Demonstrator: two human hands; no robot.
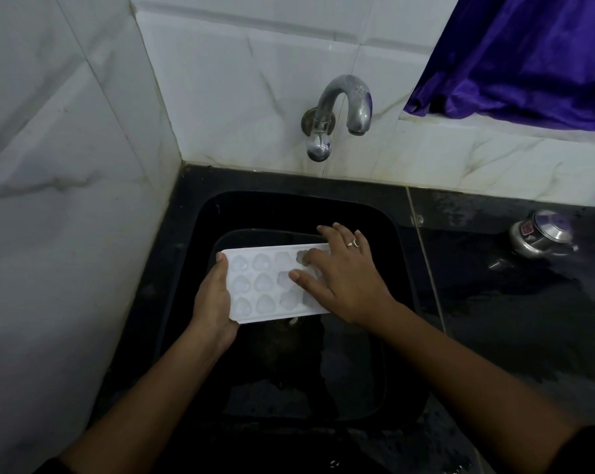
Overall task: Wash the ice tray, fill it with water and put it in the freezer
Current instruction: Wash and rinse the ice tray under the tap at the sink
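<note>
The black worktop is lying wet along the tiled wall, with the dark sink sitting in its left corner. A purple curtain is hanging over the far right edge. The white ice tray is being held level over the sink. The left hand is gripping the tray's left end, thumb on the rim. The right hand is lying spread and flat across its right cells. A metal tap is sticking out of the wall above, and a small steel pot is standing near the worktop's back edge
</note>
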